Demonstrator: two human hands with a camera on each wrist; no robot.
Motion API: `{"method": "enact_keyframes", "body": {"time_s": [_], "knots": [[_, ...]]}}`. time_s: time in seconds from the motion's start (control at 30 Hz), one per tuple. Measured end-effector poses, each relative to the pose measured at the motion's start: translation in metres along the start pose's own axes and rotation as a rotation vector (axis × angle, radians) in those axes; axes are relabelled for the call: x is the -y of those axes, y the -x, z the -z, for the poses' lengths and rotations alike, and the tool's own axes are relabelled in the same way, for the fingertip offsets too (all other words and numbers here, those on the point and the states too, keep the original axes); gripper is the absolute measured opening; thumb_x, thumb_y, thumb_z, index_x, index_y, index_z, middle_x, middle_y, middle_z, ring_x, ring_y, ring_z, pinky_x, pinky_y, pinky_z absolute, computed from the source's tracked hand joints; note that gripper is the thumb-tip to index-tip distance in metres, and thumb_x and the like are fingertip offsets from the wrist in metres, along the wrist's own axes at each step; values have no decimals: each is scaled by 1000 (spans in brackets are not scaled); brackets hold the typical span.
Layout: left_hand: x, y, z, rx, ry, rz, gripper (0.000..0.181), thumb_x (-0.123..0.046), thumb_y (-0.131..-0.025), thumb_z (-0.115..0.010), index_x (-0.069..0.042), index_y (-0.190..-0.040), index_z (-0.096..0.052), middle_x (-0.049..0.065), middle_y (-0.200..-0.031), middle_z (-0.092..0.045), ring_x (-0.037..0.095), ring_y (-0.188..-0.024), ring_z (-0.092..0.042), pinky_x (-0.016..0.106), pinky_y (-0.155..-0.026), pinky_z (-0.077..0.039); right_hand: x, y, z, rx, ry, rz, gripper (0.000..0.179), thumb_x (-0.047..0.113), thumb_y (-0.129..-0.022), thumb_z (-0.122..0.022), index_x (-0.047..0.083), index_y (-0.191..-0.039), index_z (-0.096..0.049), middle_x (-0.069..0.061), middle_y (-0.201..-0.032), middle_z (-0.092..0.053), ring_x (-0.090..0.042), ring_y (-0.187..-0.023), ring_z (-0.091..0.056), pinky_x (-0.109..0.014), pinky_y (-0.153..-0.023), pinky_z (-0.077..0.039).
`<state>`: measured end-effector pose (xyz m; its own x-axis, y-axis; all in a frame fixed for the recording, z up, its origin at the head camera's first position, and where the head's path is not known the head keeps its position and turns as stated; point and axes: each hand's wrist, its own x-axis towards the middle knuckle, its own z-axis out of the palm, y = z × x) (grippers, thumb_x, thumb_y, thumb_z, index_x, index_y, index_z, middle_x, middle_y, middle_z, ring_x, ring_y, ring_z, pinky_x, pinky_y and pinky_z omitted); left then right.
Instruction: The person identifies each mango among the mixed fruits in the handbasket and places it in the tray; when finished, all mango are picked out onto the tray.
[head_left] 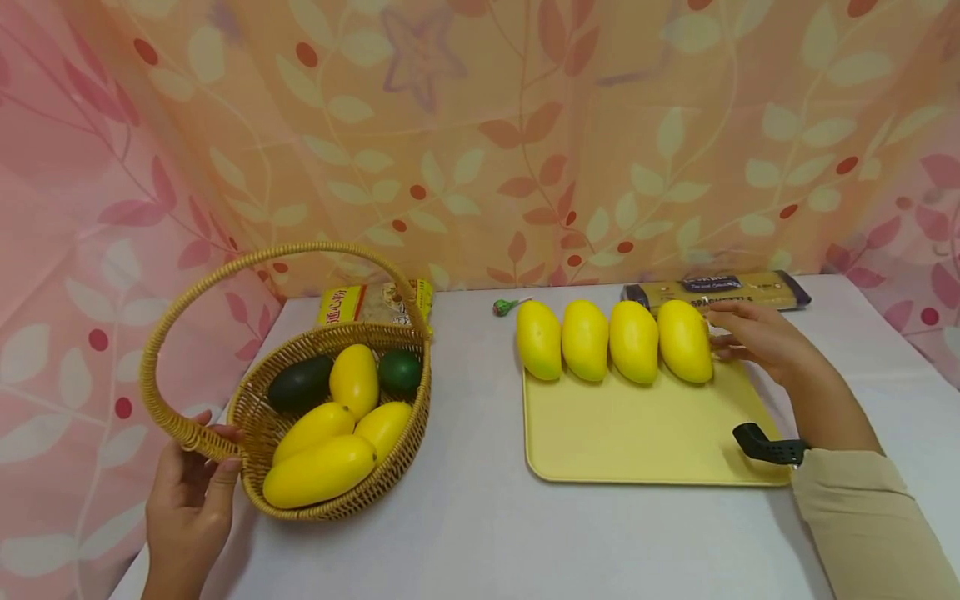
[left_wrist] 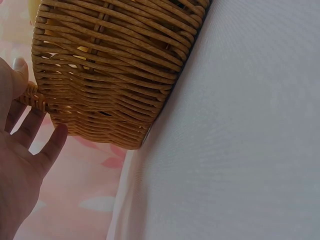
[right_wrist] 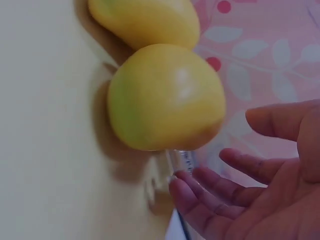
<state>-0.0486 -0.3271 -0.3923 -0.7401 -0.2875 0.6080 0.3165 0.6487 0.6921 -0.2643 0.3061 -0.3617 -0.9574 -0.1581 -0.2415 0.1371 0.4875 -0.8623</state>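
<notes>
My left hand point(head_left: 187, 496) holds the wicker basket point(head_left: 390, 471) where its arched handle point(head_left: 161, 358) meets the rim; in the left wrist view the thumb and fingers surround the handle's base. Several yellow mangoes point(head_left: 322, 472) lie inside with a dark avocado point(head_left: 300, 383) and a green, rounded fruit point(head_left: 399, 371) partly under the rim. Across the table, several mangoes stand in a row along the back of a yellow tray point(head_left: 622, 442). Beside the rightmost mango point(head_left: 686, 342) is my right hand point(head_left: 765, 342), fingers spread and nothing in its palm point(right_wrist: 280, 200).
Behind the tray lies a spaghetti pack point(head_left: 735, 292). A lollipop point(head_left: 504, 307) rests left of the row, near the table's back edge. A yellow and red food packet point(head_left: 341, 304) sits behind the basket. Patterned cloth point(head_left: 480, 150) encloses the table at the back and sides.
</notes>
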Motion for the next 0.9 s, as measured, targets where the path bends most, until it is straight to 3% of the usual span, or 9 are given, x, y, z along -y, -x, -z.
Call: {"method": "enact_keyframes", "body": {"time_s": [0.1,0.17,0.27,0.37,0.4,0.63,0.9], "knots": [[1,0,1,0,-4,3,73,30,-82,-59,0,-147,-44,6,-115,-60,10,-106,-62,13,-95,-45,10,6,0,-97,53,35,72,41,-108,-38,-8,-156,-16,-36,-153,-24,-46,-125,-45,-19,-80,-53],[0,0,1,-1,-2,-1,72,30,-82,-58,1,-147,-44,7,-115,-60,11,-106,-62,13,-95,-45,21,11,-4,-170,92,89,68,37,-108,-39,-8,-155,-20,-37,-150,-28,-51,-127,-41,-20,-79,-51],[0,0,1,0,1,-10,72,31,-82,-58,2,-146,-45,7,-114,-60,11,-106,-62,13,-95,-46,40,20,-15,-252,144,176,62,32,-107,-44,-6,-153,-29,-36,-147,-35,-53,-126,-42,-40,-90,-52],[1,0,0,3,8,-20,72,31,-82,-58,2,-146,-45,9,-114,-59,11,-106,-62,13,-95,-46,60,31,-33,-272,202,267,56,30,-106,-50,-3,-150,-39,-31,-143,-43,-50,-122,-46,-48,-91,-49],[1,0,0,4,7,-22,72,31,-82,-58,2,-146,-45,9,-114,-59,11,-105,-62,13,-95,-46,66,35,-40,-263,215,293,54,30,-105,-51,-2,-148,-42,-29,-142,-45,-49,-122,-47,-54,-92,-48],[0,0,-1,25,3,-30,72,31,-82,-57,2,-147,-44,9,-115,-59,10,-106,-62,13,-95,-46,99,45,-98,-115,221,491,43,19,-99,-65,0,-136,-55,-20,-135,-55,-40,-117,-56,-58,-98,-47],[3,-1,1,16,0,-24,73,31,-82,-57,2,-147,-44,8,-114,-59,11,-106,-61,13,-95,-46,126,41,-191,207,195,728,52,22,-90,-77,9,-137,-58,-6,-135,-58,-27,-118,-58,-46,-99,-50]]}}
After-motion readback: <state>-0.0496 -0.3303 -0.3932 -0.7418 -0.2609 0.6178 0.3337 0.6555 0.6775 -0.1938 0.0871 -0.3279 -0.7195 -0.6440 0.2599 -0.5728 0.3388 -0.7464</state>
